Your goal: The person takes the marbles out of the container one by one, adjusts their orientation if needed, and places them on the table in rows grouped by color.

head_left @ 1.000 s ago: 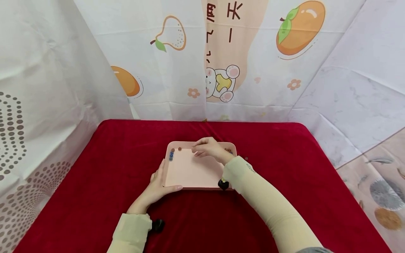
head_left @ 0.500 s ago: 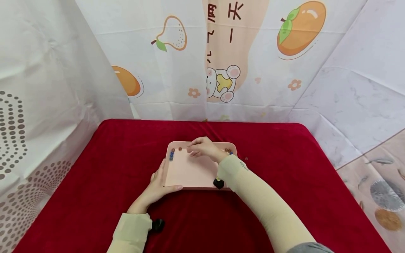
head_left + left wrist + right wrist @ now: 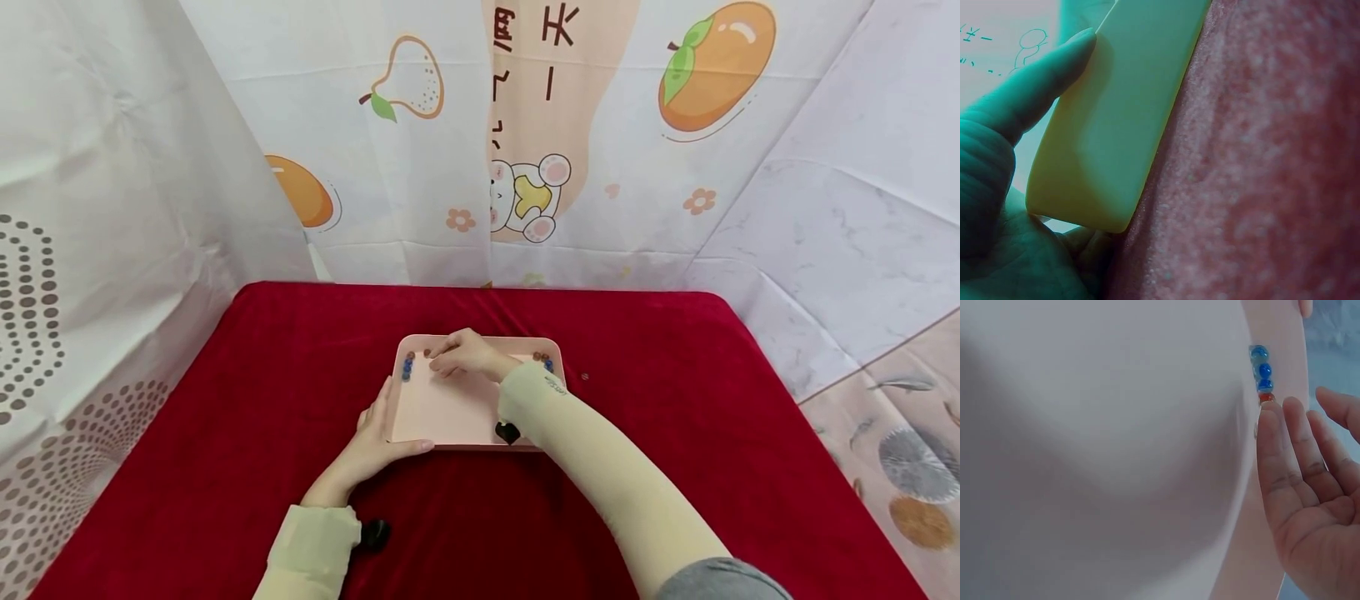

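A shallow pink tray (image 3: 450, 417) lies in front of me, with small glass marbles along its far edge. My left hand (image 3: 371, 442) grips the near left corner; in the left wrist view the thumb (image 3: 1054, 81) lies on the outer wall. Reaching over the tray, my right hand (image 3: 467, 354) is at the far left part, beside a brown marble (image 3: 427, 352). In the right wrist view its fingers (image 3: 1279, 450) are extended, tips right at an orange-red marble (image 3: 1266, 398). Blue marbles (image 3: 407, 367) line the far left corner.
Brown marbles (image 3: 540, 357) and a blue marble (image 3: 549, 365) sit in the far right corner of the tray. A tiny object (image 3: 585, 377) lies on the red cloth (image 3: 645, 350) to the right. Printed curtains (image 3: 420, 192) hang behind the table.
My right hand has moved left along the tray's far side toward the left corner marbles, uncovering those in the right corner. My left hand has stayed at the tray's corner.
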{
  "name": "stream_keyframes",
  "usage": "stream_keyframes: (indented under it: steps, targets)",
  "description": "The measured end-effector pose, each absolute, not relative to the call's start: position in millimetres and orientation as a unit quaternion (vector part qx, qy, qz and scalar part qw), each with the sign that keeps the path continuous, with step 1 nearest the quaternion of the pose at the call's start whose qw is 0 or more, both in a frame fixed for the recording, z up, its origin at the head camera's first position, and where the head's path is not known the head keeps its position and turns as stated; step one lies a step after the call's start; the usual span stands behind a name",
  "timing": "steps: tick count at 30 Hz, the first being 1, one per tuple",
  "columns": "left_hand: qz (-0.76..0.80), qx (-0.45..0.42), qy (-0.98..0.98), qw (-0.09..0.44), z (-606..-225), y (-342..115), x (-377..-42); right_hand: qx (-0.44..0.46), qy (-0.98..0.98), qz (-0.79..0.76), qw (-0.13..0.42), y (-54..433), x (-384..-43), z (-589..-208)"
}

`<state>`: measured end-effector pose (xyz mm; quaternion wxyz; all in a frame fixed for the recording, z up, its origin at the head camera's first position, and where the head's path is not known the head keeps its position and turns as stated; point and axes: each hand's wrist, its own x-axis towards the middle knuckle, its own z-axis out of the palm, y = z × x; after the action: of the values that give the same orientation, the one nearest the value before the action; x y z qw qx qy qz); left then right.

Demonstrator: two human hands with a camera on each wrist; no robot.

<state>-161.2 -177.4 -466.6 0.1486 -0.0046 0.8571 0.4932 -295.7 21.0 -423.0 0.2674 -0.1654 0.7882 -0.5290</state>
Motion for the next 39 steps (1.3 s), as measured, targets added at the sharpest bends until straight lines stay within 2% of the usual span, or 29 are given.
stream_keyframes:
  steps: [17,39]
  targets:
    - [0.489,-0.004,0.859,0.151,-466,-175,-159,-0.175,0.796,-0.5,0.294,-6,-295,-438]
    - [0.493,-0.005,0.857,0.147,-463,-175,-159,-0.192,0.814,-0.478,0.269,-21,-294,-438]
